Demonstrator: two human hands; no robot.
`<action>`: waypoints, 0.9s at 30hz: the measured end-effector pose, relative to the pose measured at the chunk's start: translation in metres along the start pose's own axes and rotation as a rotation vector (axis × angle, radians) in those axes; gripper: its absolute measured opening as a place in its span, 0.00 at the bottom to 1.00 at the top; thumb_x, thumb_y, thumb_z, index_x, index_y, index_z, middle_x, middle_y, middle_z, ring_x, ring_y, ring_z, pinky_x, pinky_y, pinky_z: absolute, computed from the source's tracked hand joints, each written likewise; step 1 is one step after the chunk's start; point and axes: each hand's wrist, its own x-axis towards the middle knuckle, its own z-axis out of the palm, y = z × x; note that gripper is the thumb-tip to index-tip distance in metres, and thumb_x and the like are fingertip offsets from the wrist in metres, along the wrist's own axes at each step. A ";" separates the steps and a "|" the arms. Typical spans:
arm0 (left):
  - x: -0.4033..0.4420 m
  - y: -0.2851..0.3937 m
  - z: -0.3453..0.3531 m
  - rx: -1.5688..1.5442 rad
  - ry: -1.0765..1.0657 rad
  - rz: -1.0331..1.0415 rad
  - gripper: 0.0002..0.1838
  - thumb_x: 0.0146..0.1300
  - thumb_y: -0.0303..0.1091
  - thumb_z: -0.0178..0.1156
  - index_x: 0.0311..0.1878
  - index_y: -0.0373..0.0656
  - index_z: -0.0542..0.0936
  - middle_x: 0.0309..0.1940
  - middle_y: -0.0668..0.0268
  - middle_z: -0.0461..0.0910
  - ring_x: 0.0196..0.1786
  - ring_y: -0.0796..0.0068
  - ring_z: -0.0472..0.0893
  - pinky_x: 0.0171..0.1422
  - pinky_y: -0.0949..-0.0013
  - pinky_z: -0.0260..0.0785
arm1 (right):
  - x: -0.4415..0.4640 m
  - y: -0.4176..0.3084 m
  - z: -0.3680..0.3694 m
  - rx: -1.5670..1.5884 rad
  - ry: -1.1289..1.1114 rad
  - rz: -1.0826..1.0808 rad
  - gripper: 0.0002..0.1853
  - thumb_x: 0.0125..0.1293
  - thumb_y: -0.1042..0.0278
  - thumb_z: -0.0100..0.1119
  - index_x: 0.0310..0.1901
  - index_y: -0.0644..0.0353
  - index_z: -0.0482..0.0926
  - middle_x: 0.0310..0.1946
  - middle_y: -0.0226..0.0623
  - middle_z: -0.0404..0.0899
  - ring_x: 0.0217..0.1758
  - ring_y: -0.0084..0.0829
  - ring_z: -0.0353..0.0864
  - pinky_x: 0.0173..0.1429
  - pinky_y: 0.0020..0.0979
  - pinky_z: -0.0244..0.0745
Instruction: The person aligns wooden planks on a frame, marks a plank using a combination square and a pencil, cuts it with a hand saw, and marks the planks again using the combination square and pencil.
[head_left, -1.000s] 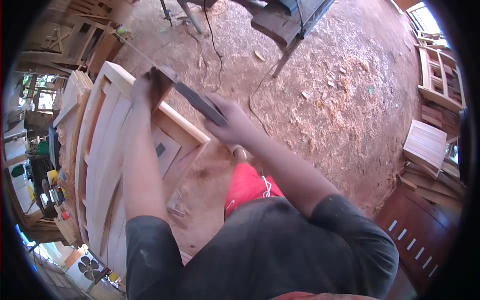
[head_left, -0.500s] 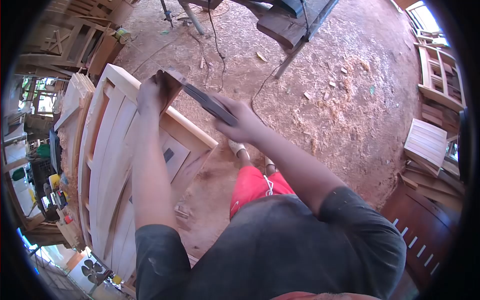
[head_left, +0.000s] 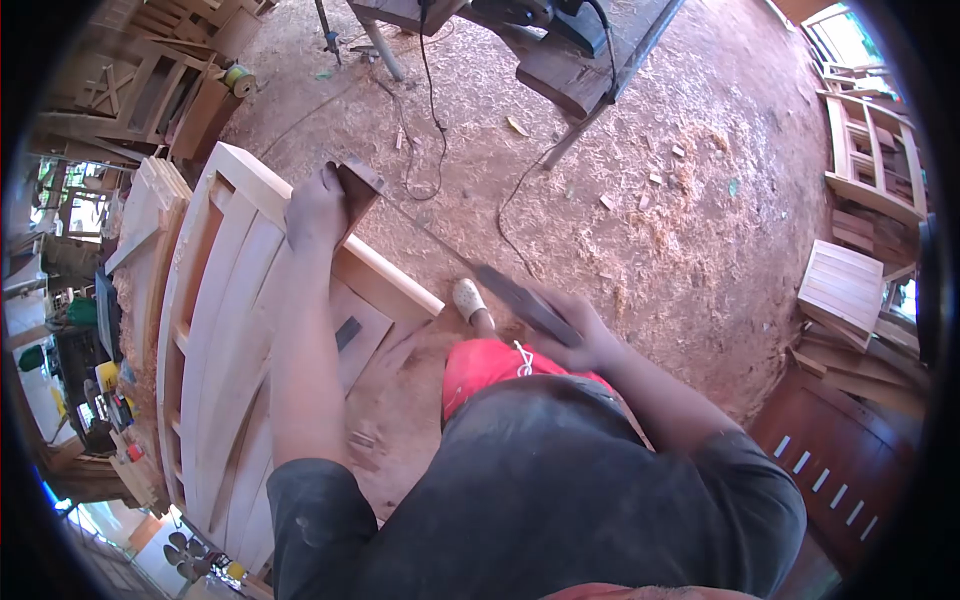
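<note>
My left hand [head_left: 316, 212] is closed around a dark brown wooden block [head_left: 358, 192], held at the upper rail of a pale wooden panel [head_left: 215, 270]. In my right hand [head_left: 590, 335] is a hand saw [head_left: 520, 300], gripped near my waist. Its thin blade, seen nearly edge-on, slants up and left toward the block. Whether the blade's tip touches the block I cannot tell. The pale panel, with curved slats, leans at my left below my forearm.
Wood shavings and offcuts [head_left: 655, 180] litter the floor. A workbench [head_left: 570, 80] with a power tool and hanging cables stands ahead. Stacked timber [head_left: 150, 215] is at the left; a slatted panel [head_left: 842, 290] and a reddish-brown door [head_left: 830, 455] are at the right.
My right hand has drawn the saw back, down and right toward my waist, exposing the thin blade. My left hand stays on the block; the view has shifted slightly.
</note>
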 end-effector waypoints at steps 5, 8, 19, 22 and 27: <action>0.000 -0.003 0.004 0.006 0.010 -0.005 0.33 0.85 0.55 0.39 0.53 0.41 0.90 0.49 0.42 0.89 0.56 0.33 0.86 0.65 0.36 0.75 | 0.138 0.025 0.045 -0.002 0.023 -0.177 0.39 0.62 0.70 0.64 0.78 0.59 0.70 0.36 0.43 0.83 0.35 0.34 0.83 0.47 0.36 0.80; 0.008 -0.014 0.022 0.007 0.041 0.037 0.32 0.84 0.54 0.39 0.52 0.40 0.89 0.48 0.42 0.89 0.55 0.33 0.87 0.64 0.35 0.75 | 0.142 0.005 0.043 -0.031 -0.028 -0.028 0.39 0.62 0.69 0.64 0.77 0.60 0.71 0.35 0.42 0.82 0.36 0.33 0.82 0.47 0.35 0.79; -0.008 -0.001 -0.005 -0.179 0.071 0.013 0.25 0.82 0.50 0.48 0.52 0.40 0.88 0.47 0.40 0.89 0.53 0.35 0.87 0.60 0.39 0.77 | 0.011 -0.018 0.010 -0.008 0.184 0.166 0.39 0.68 0.61 0.69 0.79 0.65 0.71 0.48 0.34 0.87 0.47 0.24 0.85 0.58 0.28 0.79; -0.007 0.002 -0.009 -0.187 0.057 0.057 0.24 0.81 0.51 0.49 0.52 0.43 0.88 0.47 0.42 0.89 0.53 0.35 0.87 0.59 0.39 0.77 | 0.030 -0.039 -0.005 0.174 0.313 0.076 0.45 0.69 0.45 0.67 0.78 0.69 0.71 0.47 0.34 0.85 0.43 0.22 0.82 0.52 0.27 0.77; 0.002 0.001 -0.002 -0.274 0.036 0.128 0.23 0.80 0.52 0.48 0.50 0.46 0.87 0.44 0.45 0.89 0.51 0.34 0.87 0.57 0.40 0.77 | 0.077 -0.048 -0.082 0.415 0.637 -0.174 0.48 0.73 0.29 0.60 0.75 0.69 0.73 0.35 0.32 0.80 0.30 0.21 0.78 0.32 0.26 0.71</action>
